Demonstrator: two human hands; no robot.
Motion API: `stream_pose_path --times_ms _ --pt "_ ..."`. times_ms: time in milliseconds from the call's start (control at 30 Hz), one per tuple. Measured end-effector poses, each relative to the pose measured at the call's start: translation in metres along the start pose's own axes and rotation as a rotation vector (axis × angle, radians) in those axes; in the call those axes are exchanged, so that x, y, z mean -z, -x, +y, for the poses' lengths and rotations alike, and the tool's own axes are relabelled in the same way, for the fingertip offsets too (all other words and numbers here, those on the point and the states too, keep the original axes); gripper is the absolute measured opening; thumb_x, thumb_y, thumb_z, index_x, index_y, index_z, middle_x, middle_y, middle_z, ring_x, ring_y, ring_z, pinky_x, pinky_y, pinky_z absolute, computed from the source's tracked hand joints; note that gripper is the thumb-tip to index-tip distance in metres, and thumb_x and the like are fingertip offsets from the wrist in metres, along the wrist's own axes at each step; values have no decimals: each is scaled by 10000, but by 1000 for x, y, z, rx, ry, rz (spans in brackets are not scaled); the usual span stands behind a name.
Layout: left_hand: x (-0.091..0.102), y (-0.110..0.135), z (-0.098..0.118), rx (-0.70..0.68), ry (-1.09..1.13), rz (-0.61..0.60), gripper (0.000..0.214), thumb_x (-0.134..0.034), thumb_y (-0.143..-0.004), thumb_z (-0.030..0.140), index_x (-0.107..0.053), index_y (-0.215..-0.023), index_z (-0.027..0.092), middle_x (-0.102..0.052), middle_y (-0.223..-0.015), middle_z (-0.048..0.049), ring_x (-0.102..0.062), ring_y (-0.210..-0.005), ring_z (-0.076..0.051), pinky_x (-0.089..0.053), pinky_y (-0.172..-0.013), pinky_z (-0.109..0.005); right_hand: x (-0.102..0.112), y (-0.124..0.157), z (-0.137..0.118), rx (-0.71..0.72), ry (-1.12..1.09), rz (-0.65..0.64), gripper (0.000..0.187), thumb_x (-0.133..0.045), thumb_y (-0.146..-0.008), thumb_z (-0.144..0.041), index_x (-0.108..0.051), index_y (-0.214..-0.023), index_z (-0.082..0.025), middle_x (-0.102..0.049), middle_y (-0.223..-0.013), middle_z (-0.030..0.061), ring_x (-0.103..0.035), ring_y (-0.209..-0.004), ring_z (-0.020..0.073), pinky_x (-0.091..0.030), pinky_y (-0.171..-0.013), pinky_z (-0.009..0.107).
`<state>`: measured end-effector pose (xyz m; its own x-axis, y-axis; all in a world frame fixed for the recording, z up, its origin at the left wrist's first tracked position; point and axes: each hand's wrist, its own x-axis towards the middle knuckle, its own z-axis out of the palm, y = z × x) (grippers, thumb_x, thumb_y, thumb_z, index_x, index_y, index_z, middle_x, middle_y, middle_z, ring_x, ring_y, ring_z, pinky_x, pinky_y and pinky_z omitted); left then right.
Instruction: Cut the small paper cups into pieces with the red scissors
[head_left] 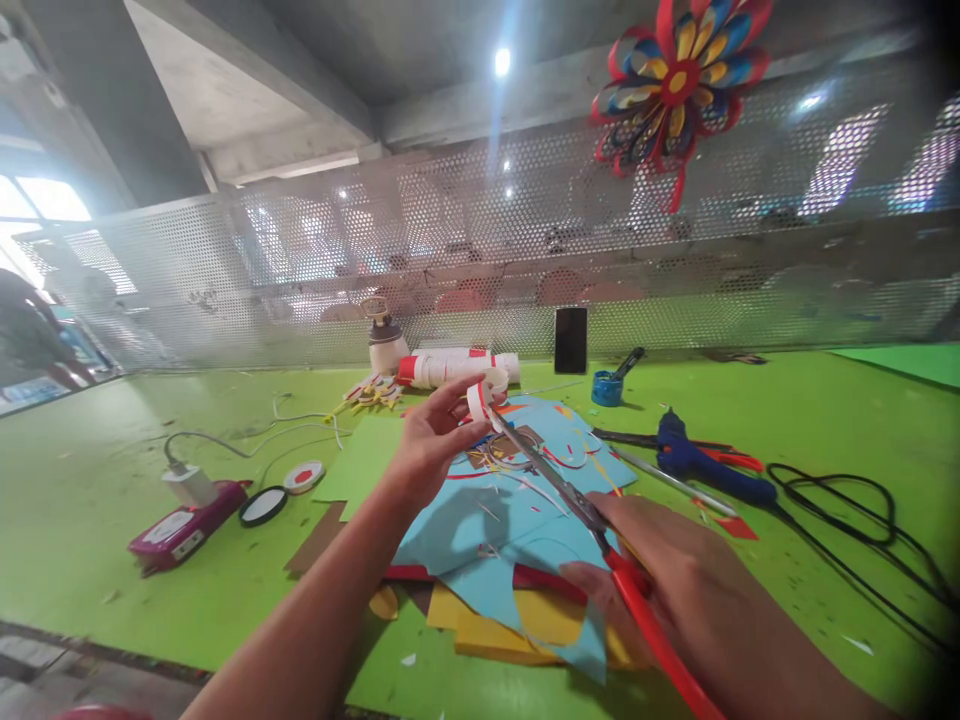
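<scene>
My left hand (439, 432) pinches a small white paper ring with a red stripe (478, 402) above the table. In my right hand (660, 565) is a pair of scissors (577, 503) with red handles. Its long blades point up and left, their tips at the lower edge of the ring; whether they touch the paper I cannot tell. Beneath both hands lie light blue paper sheets (450, 530) strewn with thin offcuts. Yellow sheets (487, 640) show under the blue ones at the near side.
On the green table (67, 480), a purple power strip (187, 525) with a white charger stands left. To the right lies a blue glue gun (712, 470) with its black cable. A white roll (457, 368), a phone (571, 340) and a blue tape roll (607, 388) sit before the perforated screen (337, 270).
</scene>
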<state>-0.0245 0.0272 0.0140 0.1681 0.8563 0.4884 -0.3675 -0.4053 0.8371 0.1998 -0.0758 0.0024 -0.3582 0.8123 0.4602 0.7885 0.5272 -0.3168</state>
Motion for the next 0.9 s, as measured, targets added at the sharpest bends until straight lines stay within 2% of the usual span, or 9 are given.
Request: stream_pose_path --times_ms 133,333,633,767,900 --pt "-1 2 -1 21 6 -35 470 -813 -679 172 -700 -1134 207 -732 -1113 -81 -662 -1077 -223 -535 -915 -331 -2 0 1 -3 16 -7 275 -521 -931 -394 -663 -1010 -172 -701 -829 103 -670 -739 247 -541 -649 343" --pt "-1 2 -2 25 26 -44 465 -818 -681 173 -692 -1127 211 -746 -1049 -77 -690 -992 -215 -557 -877 -348 0 -1 -3 4 -51 -18 238 -503 -944 -371 -653 -978 -189 -707 -840 90 -673 -742 227 -539 -639 314" --pt "-3 2 -3 30 13 -35 481 -841 -660 193 -679 -1113 198 -723 -1096 -95 -673 -1073 -287 -551 -920 -439 -5 0 1 28 -16 18 313 -470 -951 -418 -660 -1034 -184 -694 -802 107 -660 -696 252 -542 -597 353" --pt "-4 2 -2 41 9 -43 491 -843 -655 182 -676 -1118 188 -736 -1058 -96 -679 -1065 -287 -555 -916 -444 -5 1 3 27 9 -10 328 -470 -954 -430 -645 -1061 -174 -691 -826 117 -662 -722 269 -545 -613 379" --pt "-5 1 -1 44 3 -60 497 -832 -670 171 -669 -1139 174 -746 -1032 -99 -686 -1055 -276 -561 -912 -426 -5 1 4 43 -3 2 345 -444 -970 -449 -640 -1007 -167 -702 -835 119 -672 -737 270 -549 -627 390"
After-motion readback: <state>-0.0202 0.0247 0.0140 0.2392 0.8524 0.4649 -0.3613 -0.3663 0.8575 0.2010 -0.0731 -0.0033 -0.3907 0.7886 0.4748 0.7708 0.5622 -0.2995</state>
